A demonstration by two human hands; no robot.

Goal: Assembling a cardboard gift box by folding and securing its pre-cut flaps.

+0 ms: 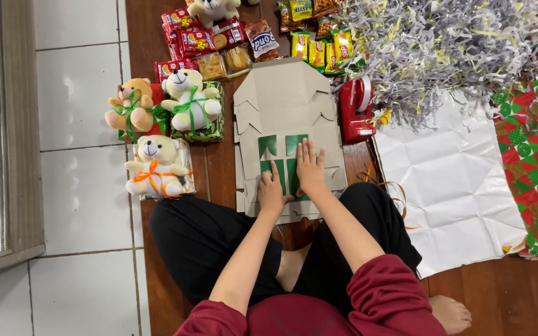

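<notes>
Mid-fold, centre frame: left hand [271, 188] and right hand [310, 167] flat, fingers spread, pressing green panel [280, 147] onto grey flat cardboard box [287, 106] on floor. Gripping nothing. Next likely: crease flaps, keep panel aligned.

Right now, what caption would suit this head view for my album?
Both hands, left hand and right hand, press a flattened cardboard box beside three teddy bears.
</notes>
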